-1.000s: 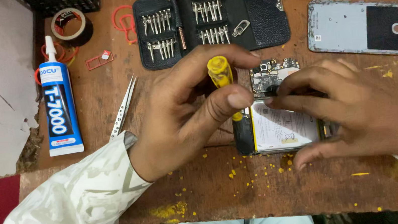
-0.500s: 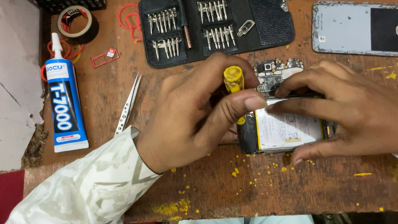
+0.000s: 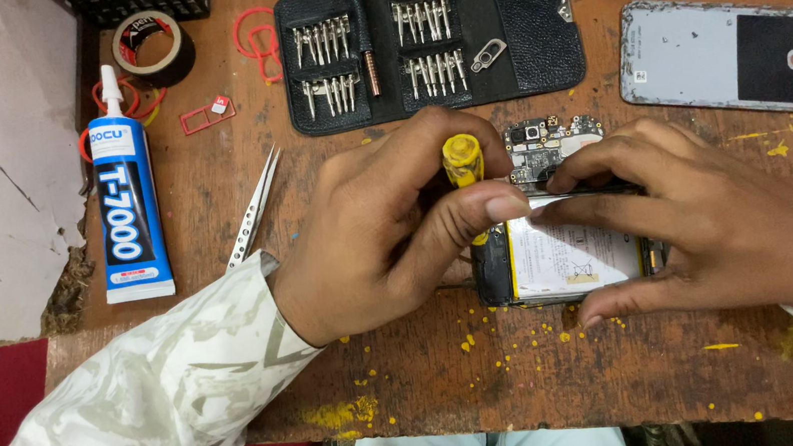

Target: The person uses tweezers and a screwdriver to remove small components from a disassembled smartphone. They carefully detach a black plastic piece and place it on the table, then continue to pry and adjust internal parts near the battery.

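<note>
So your left hand (image 3: 387, 229) is wrapped around a yellow-handled screwdriver (image 3: 461, 160), thumb and fingers pinching it upright, tip going down at the top edge of the opened phone (image 3: 567, 257). Your right hand (image 3: 708, 215) is clamped on that phone, fingers over its top edge and thumb under the bottom edge, pinning it flat on the counter (image 3: 535, 367). The phone sits right between your two hands, white battery face up, with the bare circuit board (image 3: 548, 142) poking out just past your right fingertips. Beyond both hands lies the black bit case (image 3: 514, 32), flap open. Out past your right hand is the phone's back cover (image 3: 689, 61). Off to the outside of your left hand you've got tweezers (image 3: 254, 210), then a glue tube (image 3: 122, 191), with a tape roll (image 3: 151, 43) further out
</note>
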